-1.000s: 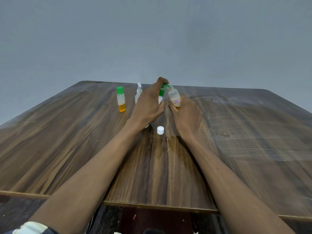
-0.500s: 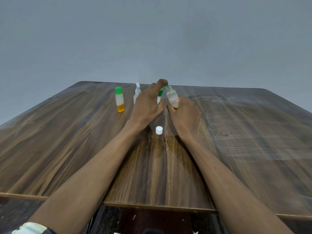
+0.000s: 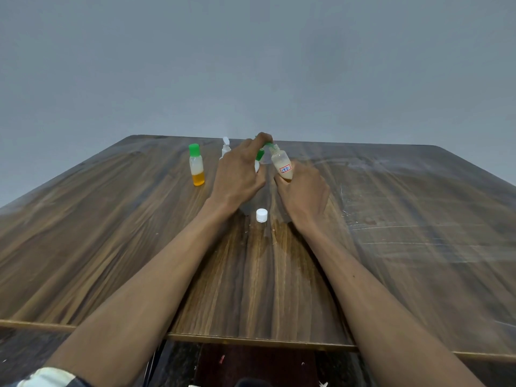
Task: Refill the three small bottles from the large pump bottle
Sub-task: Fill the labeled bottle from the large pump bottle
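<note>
My right hand [image 3: 303, 191] grips a small clear bottle [image 3: 282, 166] with a red-edged label, tilted to the left above the table. My left hand [image 3: 237, 174] pinches that bottle's green cap [image 3: 268, 144] at its top. Behind my left hand stands another small bottle with a green cap [image 3: 259, 155], mostly hidden. To the left stands a small green-capped bottle [image 3: 196, 169] with orange liquid at its bottom. A white bottle with a flipped-up top [image 3: 226, 148] rises behind my left hand, its body hidden.
A loose white cap [image 3: 262, 215] lies on the wooden table [image 3: 111, 233] between my wrists. The table's front edge [image 3: 251, 337] runs under my forearms. A wet patch sits near my right wrist. A grey wall stands behind.
Both hands stay on the labelled bottle and its cap; the bottle has shifted slightly and the view has moved a little. Nothing else on the table moved.
</note>
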